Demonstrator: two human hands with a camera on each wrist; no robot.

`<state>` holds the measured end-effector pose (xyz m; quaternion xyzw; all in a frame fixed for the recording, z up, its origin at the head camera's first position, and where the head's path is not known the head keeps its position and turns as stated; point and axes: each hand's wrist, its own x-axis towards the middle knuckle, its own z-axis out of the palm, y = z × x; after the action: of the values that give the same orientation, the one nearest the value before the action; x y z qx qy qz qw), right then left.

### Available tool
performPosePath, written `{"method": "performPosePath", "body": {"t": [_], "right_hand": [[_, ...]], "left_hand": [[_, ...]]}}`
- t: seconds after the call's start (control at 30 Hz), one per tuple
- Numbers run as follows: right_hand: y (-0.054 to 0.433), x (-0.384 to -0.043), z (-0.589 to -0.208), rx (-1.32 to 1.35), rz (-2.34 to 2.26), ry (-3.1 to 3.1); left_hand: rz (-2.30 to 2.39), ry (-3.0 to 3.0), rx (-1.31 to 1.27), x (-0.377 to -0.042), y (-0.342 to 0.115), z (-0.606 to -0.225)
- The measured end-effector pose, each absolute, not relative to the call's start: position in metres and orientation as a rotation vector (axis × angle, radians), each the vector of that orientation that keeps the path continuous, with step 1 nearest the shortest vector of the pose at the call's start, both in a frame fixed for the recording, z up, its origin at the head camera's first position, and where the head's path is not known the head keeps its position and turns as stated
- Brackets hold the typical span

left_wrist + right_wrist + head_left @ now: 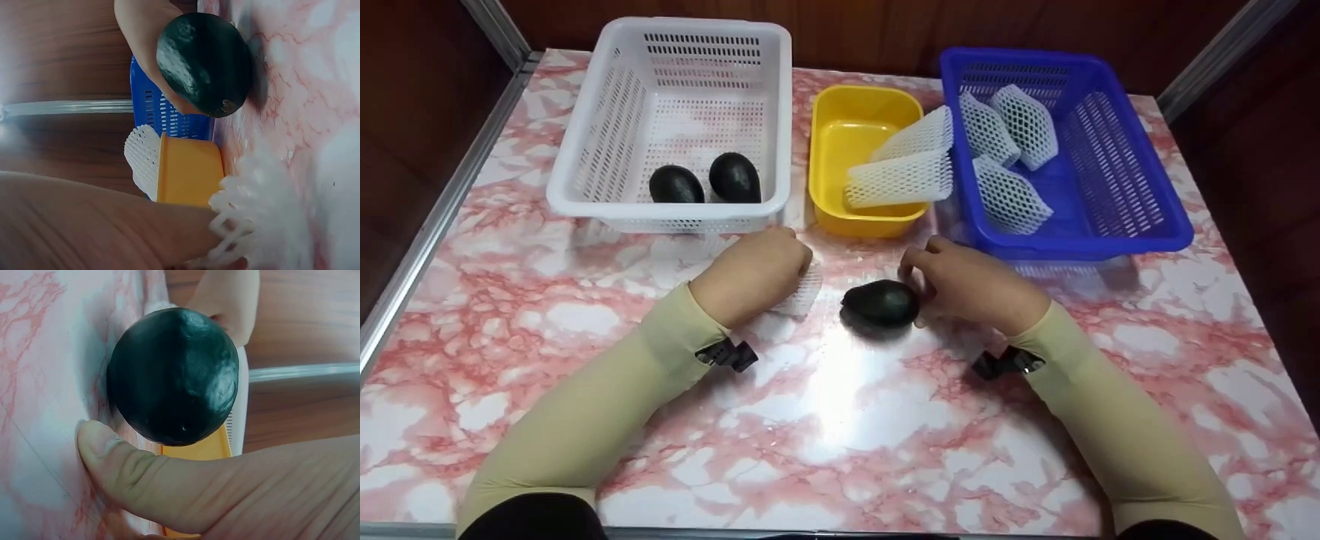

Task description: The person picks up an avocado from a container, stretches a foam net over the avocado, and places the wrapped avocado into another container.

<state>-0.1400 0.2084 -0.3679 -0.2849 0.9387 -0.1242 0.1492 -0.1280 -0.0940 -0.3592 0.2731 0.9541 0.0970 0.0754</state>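
Observation:
A dark green avocado (881, 304) lies on its side on the marbled table between the two hands. My right hand (971, 285) is at its rounded end, fingers bent on the far side and thumb on the near side. In the right wrist view the thumb (129, 472) is extended close to the table, apart from the avocado (174, 377). To the left, my left hand (757, 274) pinches a white foam net sleeve (804, 291), low over the table. The left wrist view shows the sleeve's frayed-looking mesh edge (242, 219); the fingertips are largely hidden.
A white basket (562, 180) with two avocados (735, 178) stands at the back left. The yellow tub (866, 223) in the middle holds foam sleeves (901, 178). At the back right, a blue basket (1110, 244) contains several net-wrapped pieces (1011, 196).

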Motion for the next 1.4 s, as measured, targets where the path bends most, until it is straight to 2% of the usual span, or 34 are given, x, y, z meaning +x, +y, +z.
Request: {"method": "performPosePath", "body": {"t": [0.17, 0.53, 0.9, 1.4], "right_hand": [[0.209, -0.14, -0.369, -0.824, -0.36, 2.699], [0.21, -0.141, -0.37, -0.818, -0.407, 2.694], [0.208, -0.142, -0.371, -0.835, -0.356, 2.696], [0.211, -0.142, -0.369, -0.788, -0.422, 2.662]], "left_hand": [[0.106, 2.874, 0.741, -0.127, -0.093, -0.359], [0.532, 2.715, 0.824, -0.128, -0.087, -0.353], [0.318, 2.704, 0.651, -0.127, -0.082, -0.364], [0.282, 2.727, 0.697, -0.127, -0.083, -0.366]]}}
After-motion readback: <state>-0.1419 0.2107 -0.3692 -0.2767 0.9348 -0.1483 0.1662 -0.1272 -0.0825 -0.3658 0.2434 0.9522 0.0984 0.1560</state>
